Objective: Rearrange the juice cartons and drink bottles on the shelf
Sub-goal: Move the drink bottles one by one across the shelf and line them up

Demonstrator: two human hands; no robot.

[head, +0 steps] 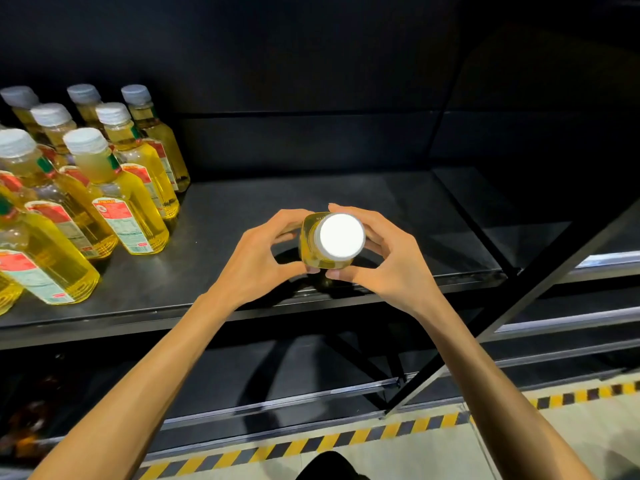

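Where the floor starts: yellow-and-black striped hazard tape [346,441] runs along the foot of the rack, right beneath the arms.
Lower shelf [277,375]: dark metal, dim. Whatever sits at its far left is too dark to name.
Left hand [258,258]: clamped on the left side of the bottle, thumb at the front, fingers behind.
Right hand [394,258]: a mirror grip on the right side, fingers curled just under the cap. Two hands, I'd say, to square it up rather than merely carry it.
Bottle: a clear plastic bottle of yellow drink with a round white cap [332,240], seen top-down and upright, near the front edge and well apart from the rest. Whether its base touches, can't tell.
Upper shelf [225,237]: dark grey metal, carrying all the stock.
Stock group [114,202]: matching yellow bottles with white caps and red-and-green labels, packed in rows at the left. That's likely the block this one should line up with.
Back panel [311,143]: plain black.
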